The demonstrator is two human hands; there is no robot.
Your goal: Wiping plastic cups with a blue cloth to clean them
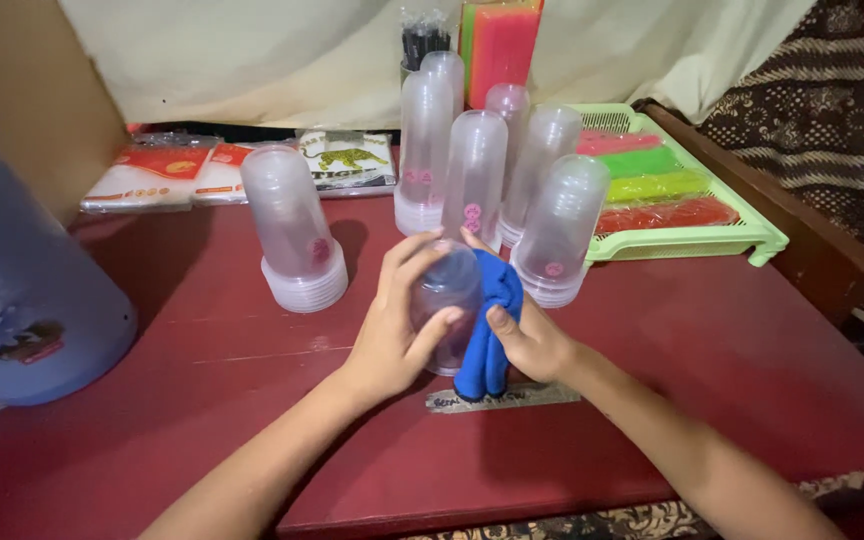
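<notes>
In the head view, the left hand (397, 325) wraps its curled fingers around a clear, frosted plastic tumbler (447, 305) that stands about upright near the middle of the dark red table (732, 350), long axis vertical with a small tilt and the rounded closed end on top, while the right hand (532, 345) presses a folded blue cloth (490, 330) against the tumbler's right side, thumb and fingers pinching the cloth. Just behind stand stacks of similar clear tumblers (477, 175), one more stack (297, 235) stands to the far left, a light green plastic tray (742, 235) with coloured packets lies far right, and a big blue container (22, 300) stands at the left edge.
</notes>
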